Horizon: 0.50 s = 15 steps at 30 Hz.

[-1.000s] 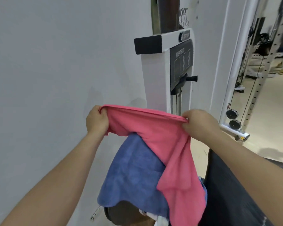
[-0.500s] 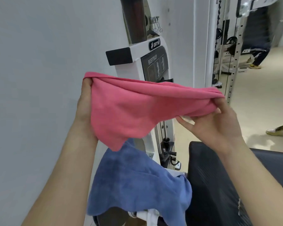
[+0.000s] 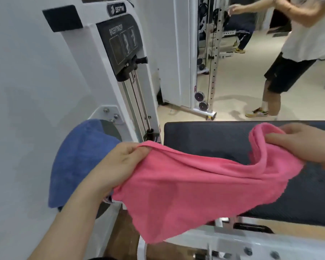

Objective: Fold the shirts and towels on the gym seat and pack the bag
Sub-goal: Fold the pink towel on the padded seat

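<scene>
Towel [image 3: 186,184], pink, spans frame centre over the dark seat pad [image 3: 204,136]; left hand [image 3: 120,162] and right hand [image 3: 304,145] each pinch 1 top corner. Blue towel [image 3: 77,156] drapes at left.

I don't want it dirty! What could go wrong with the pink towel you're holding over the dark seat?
The low corner of the soft pink cloth towel hangs past the front edge of the dark padded gym seat, so it might slip off. It is bunched near the right hand, so the fold may turn crooked. The arm of the left hand is beside the draped fluffy blue towel and could knock it down.
</scene>
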{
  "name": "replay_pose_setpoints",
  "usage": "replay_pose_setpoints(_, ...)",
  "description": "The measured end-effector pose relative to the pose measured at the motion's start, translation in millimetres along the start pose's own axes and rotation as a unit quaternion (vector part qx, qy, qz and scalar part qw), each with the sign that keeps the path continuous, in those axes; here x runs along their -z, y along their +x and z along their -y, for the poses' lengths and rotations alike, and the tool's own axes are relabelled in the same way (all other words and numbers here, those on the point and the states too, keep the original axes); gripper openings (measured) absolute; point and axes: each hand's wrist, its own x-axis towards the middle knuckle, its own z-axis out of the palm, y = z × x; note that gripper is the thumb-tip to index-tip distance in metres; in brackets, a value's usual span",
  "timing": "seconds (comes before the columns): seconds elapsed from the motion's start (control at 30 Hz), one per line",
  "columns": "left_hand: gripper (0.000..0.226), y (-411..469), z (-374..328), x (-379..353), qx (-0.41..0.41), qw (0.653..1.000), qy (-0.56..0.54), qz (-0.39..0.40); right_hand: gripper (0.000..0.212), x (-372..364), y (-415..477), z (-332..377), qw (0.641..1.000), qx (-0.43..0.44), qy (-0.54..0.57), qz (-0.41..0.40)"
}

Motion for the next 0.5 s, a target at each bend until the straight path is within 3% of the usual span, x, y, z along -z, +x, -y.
replay_pose_setpoints(0.1,0.022,23,13,-31,-0.019,0.998,0.058,0.018,0.031,13,16,-32,0.994,-0.035,-0.1,-0.012)
replay_pose_setpoints(0.23,0.011,74,33,-67,-0.003,0.987,0.136,-0.08,0.03,20,67,-82,0.976,-0.077,-0.194,-0.055)
replay_pose_setpoints(0.33,0.018,100,41,-82,0.017,0.985,0.147,-0.088,0.034,20,99,-111,0.961,-0.079,-0.26,-0.041)
replay_pose_setpoints(0.43,0.042,107,28,-83,0.019,0.983,0.168,-0.073,0.038,32,110,-125,0.97,-0.065,-0.234,0.017)
replay_pose_setpoints(0.5,0.044,103,21,-69,0.066,0.99,0.122,-0.008,0.042,46,107,-127,0.987,-0.048,-0.119,0.101)
